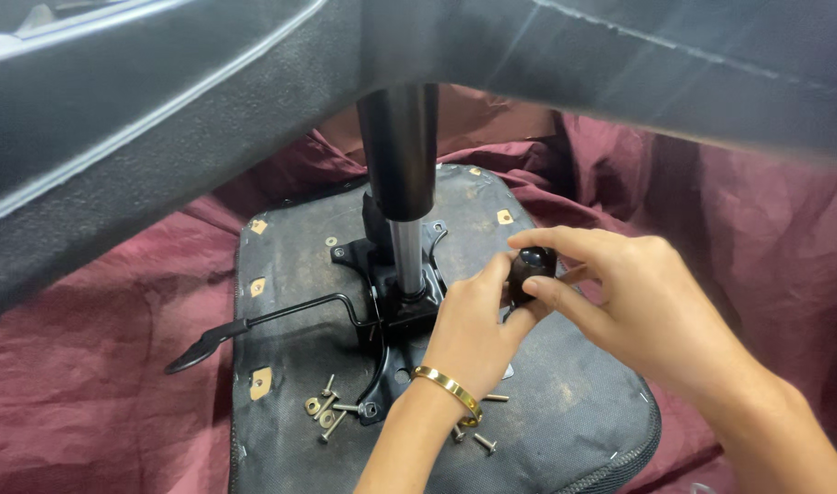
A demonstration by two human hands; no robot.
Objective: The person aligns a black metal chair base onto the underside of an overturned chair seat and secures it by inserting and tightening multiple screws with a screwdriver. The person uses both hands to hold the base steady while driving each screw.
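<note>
Glossy black round knob [533,268], smooth plastic, pinched by both hands over the upturned chair seat [565,402]. Right hand [633,293] grips it with thumb and forefinger from the right, fingers curled. Left hand [478,325], gold bangle [450,391] at the wrist, presses thumb and fingers on its left side. Just left: black metal mechanism plate [391,306], chrome gas cylinder [405,256], bent lever [253,325]. Loose steel bolts and washers [327,409] lie on the gritty black seat fabric. Maroon cloth [89,384] underneath.
</note>
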